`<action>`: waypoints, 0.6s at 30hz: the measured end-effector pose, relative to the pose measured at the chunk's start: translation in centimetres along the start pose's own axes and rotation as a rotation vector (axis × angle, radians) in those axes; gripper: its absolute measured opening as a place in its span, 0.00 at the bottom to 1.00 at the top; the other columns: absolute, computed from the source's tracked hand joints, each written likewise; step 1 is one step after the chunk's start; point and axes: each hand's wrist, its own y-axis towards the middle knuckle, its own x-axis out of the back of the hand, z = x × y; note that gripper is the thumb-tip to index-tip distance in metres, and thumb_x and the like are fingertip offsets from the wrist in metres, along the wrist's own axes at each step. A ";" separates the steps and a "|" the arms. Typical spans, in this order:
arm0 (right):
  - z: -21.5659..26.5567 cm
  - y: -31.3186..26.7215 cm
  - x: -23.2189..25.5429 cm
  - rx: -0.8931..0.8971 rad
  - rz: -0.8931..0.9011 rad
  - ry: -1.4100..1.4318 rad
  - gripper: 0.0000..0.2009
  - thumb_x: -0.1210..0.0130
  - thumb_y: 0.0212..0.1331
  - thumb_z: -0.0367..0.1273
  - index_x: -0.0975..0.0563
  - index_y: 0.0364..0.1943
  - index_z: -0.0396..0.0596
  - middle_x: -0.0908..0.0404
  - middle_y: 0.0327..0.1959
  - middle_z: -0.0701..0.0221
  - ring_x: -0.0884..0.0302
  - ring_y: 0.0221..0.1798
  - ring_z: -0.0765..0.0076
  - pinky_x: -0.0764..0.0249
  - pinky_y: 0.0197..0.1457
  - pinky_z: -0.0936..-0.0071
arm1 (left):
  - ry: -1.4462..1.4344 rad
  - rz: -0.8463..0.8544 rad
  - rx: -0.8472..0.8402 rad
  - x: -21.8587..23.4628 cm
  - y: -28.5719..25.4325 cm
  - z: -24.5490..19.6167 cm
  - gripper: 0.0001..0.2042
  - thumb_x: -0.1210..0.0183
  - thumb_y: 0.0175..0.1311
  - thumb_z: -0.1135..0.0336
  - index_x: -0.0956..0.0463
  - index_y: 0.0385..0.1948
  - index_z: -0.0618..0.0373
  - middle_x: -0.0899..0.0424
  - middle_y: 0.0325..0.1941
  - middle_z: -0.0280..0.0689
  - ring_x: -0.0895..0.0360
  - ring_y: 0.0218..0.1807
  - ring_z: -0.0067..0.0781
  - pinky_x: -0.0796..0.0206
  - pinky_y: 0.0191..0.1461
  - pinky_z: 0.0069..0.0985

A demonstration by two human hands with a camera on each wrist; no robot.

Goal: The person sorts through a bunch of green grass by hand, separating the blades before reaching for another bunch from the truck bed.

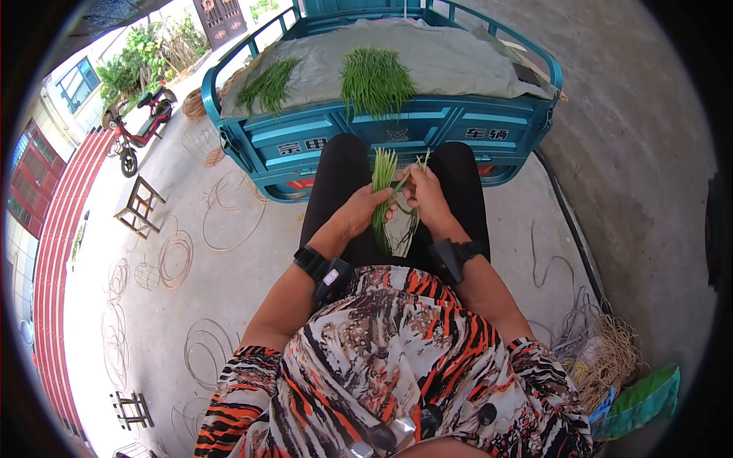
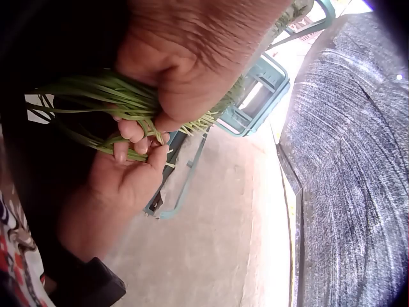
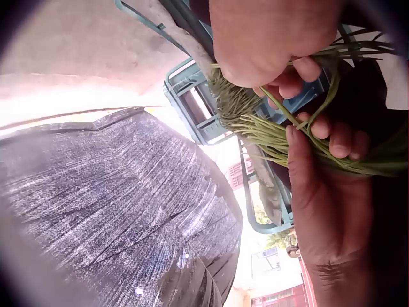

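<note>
Over the lap, just before the blue cart bed [image 1: 397, 130], the left hand [image 1: 359, 212] grips a bundle of thin green stalks [image 1: 383, 177] while the right hand [image 1: 425, 195] pinches a strand around it, seemingly mid-tying; cinching it tight likely follows.

Bright daylight, fisheye bending and dark vignette at edges; wrist views blurred close up, overexposed ground.

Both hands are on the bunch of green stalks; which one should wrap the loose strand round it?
Probably the right hand: it already pinches the loose strand, while the left hand is fully occupied gripping the bunch.
</note>
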 end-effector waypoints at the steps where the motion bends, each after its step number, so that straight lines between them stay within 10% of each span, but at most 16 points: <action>1: -0.1 0.1 0.2 -0.004 -0.019 0.028 0.10 0.59 0.67 0.39 0.31 0.34 0.50 0.33 0.24 0.79 0.39 0.21 0.83 0.48 0.18 0.86 | -0.002 0.005 -0.002 0.0 0.0 0.0 0.08 0.50 0.66 0.65 0.32 0.41 0.58 0.26 0.28 0.33 0.29 0.25 0.21 0.34 0.30 0.18; 18: 0.4 1.0 1.9 -0.030 0.087 0.400 0.10 0.58 0.67 0.38 0.31 0.38 0.48 0.39 0.21 0.79 0.47 0.15 0.84 0.49 0.17 0.82 | 0.039 -0.056 0.010 -0.2 -0.1 0.2 0.08 0.50 0.66 0.64 0.31 0.38 0.59 0.26 0.29 0.33 0.27 0.28 0.26 0.32 0.33 0.23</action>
